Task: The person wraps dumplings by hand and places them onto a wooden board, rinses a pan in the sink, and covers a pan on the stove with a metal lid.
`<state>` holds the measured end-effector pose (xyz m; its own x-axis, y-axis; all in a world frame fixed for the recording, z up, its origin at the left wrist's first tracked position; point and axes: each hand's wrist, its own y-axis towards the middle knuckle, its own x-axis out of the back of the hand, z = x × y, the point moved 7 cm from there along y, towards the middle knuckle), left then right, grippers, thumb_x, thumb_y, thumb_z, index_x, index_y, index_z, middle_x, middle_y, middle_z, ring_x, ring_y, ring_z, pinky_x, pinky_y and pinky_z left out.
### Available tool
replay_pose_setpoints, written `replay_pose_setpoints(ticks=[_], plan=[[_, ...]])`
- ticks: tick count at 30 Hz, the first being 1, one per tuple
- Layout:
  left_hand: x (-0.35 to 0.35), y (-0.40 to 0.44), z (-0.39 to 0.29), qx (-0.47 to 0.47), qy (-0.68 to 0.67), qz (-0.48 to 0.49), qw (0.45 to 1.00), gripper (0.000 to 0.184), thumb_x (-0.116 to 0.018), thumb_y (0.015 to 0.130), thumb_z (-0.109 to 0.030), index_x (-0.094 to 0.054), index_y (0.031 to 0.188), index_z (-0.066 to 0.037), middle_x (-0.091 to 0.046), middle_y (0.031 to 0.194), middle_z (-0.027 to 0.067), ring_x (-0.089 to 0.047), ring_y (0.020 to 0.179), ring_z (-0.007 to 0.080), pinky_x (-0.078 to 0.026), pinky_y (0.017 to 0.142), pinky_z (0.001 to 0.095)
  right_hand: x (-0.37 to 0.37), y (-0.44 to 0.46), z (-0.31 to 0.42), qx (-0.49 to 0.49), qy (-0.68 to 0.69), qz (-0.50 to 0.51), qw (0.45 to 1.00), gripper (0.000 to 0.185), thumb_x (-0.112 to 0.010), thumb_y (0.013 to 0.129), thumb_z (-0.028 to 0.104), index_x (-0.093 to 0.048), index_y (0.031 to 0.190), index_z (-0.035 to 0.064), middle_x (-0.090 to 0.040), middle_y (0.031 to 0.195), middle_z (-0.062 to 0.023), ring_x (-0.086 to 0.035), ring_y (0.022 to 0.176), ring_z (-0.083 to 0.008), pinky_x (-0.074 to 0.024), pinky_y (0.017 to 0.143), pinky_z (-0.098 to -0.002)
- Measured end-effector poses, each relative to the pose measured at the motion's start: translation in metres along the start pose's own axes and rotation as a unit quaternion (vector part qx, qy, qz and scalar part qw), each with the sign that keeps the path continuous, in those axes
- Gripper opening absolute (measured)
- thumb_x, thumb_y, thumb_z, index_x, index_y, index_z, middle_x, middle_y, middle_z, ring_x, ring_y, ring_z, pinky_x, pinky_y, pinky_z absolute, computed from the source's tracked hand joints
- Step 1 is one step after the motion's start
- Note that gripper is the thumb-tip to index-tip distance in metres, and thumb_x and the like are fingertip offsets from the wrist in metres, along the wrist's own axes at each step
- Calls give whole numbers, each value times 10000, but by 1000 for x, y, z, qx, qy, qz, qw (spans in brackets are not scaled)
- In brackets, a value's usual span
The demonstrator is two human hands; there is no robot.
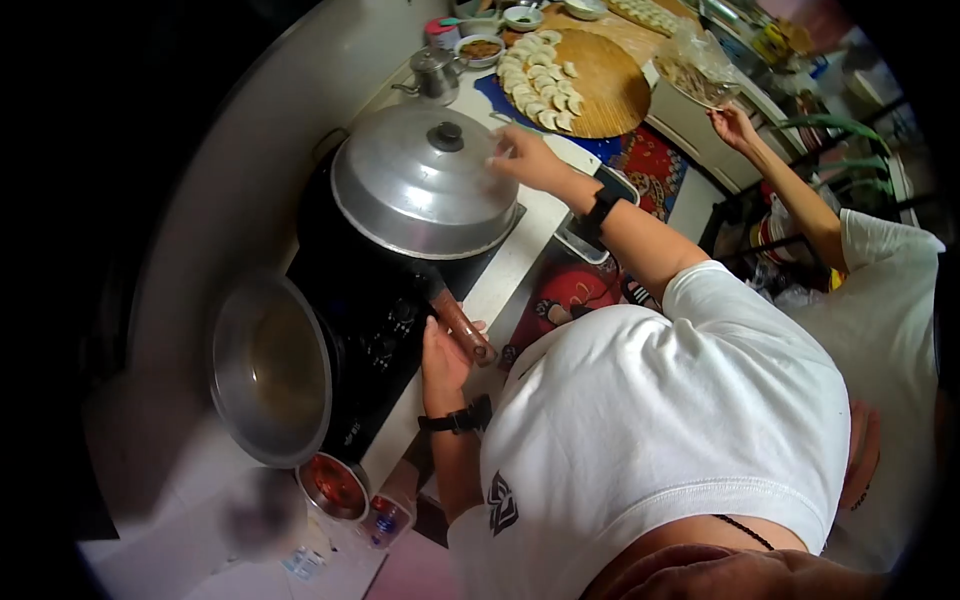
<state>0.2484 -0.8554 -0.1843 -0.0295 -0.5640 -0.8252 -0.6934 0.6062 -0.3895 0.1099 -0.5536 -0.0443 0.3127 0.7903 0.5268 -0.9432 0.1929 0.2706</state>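
A domed metal lid [400,190] with a black knob covers a pan on the stove. My left hand [445,355] is closed around the pan's brown handle [462,328], thumb on the near side and fingertips showing past it. My right hand [535,158], with a black band on its wrist, is at the lid's right side. Its fingers are curled together against or just over the lid; whatever they pinch is too small to make out. The pan's body is mostly hidden under the lid.
A round board [610,85] bears several dumplings beside a metal teapot [435,75] and bowls. A metal basin [225,380] stands left of the stove [370,350], near a bowl of red sauce [335,485]. Another person's hand [735,128] holds a plate at right.
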Motion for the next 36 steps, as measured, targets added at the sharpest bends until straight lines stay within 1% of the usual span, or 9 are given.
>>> replay_pose_setpoints(ticks=[10, 20, 21, 22, 23, 24, 26, 29, 36], plan=[[23, -3, 12, 24, -17, -65, 997, 670, -405, 930, -563, -406, 1308, -10, -597, 1029, 187, -601, 921, 316, -517, 738, 435, 39, -60, -43, -129, 71, 48, 988, 380, -703, 792, 186, -598, 1113, 11, -585, 802, -33, -561, 616, -111, -485, 549, -261], [34, -15, 59, 63, -113, -27, 991, 447, -496, 947, -313, -460, 1237, 24, -596, 1061, 216, -609, 909, 302, -522, 766, 417, 81, -88, -136, -263, 95, 48, 959, 241, -650, 843, 149, -611, 1044, 24, -572, 776, -7, -529, 609, -85, -448, 546, -243], [12, -23, 53, -24, 205, -65, 976, 429, -484, 958, -289, -441, 1273, 0, -567, 1076, 193, -595, 887, 271, -520, 785, 379, 85, -88, -149, -274, 99, 51, 955, 241, -649, 846, 148, -608, 1046, 19, -574, 777, -8, -530, 613, -86, -446, 545, -243], [-8, -30, 44, -108, 501, -97, 853, 418, -471, 970, -264, -423, 1309, -24, -538, 1091, 171, -582, 865, 239, -519, 803, 341, 88, -88, -159, -285, 103, 54, 951, 241, -647, 850, 147, -605, 1047, 14, -576, 777, -9, -531, 616, -88, -445, 545, -242], [31, -23, 66, -45, 268, -139, 952, 406, -483, 969, -252, -423, 1311, -43, -583, 1082, 162, -596, 920, 207, -511, 822, 324, 93, -85, -158, -283, 109, 56, 951, 244, -645, 859, 149, -599, 1054, 10, -575, 777, -8, -527, 622, -86, -444, 551, -243], [27, -18, 67, -45, 268, -143, 952, 406, -483, 969, -252, -423, 1311, -43, -583, 1082, 162, -596, 920, 207, -511, 822, 324, 94, -82, -167, -284, 111, 59, 951, 244, -645, 859, 149, -599, 1054, 10, -575, 777, -8, -527, 622, -86, -444, 551, -243], [21, -10, 87, 44, -60, -157, 985, 363, -472, 975, -254, -442, 1292, -81, -631, 1046, 144, -620, 930, 218, -516, 811, 340, 93, -78, -193, -298, 159, 53, 940, 241, -667, 811, 150, -612, 1002, 13, -581, 747, -21, -550, 591, -98, -457, 520, -248], [42, 12, 103, 104, -132, -180, 969, 368, -433, 997, -276, -426, 1295, -60, -636, 1045, 188, -629, 948, 314, -532, 818, 415, 99, -65, -221, -279, 136, 51, 949, 220, -657, 814, 140, -616, 991, 18, -581, 753, -16, -544, 591, -95, -457, 525, -245], [21, 41, 115, 82, -166, -183, 966, 318, -483, 974, -266, -492, 1240, -93, -641, 1053, 178, -642, 928, 293, -527, 800, 417, 132, -42, -239, -342, 159, 42, 925, 165, -642, 827, 125, -617, 961, 32, -577, 775, -4, -539, 632, -92, -463, 561, -249]])
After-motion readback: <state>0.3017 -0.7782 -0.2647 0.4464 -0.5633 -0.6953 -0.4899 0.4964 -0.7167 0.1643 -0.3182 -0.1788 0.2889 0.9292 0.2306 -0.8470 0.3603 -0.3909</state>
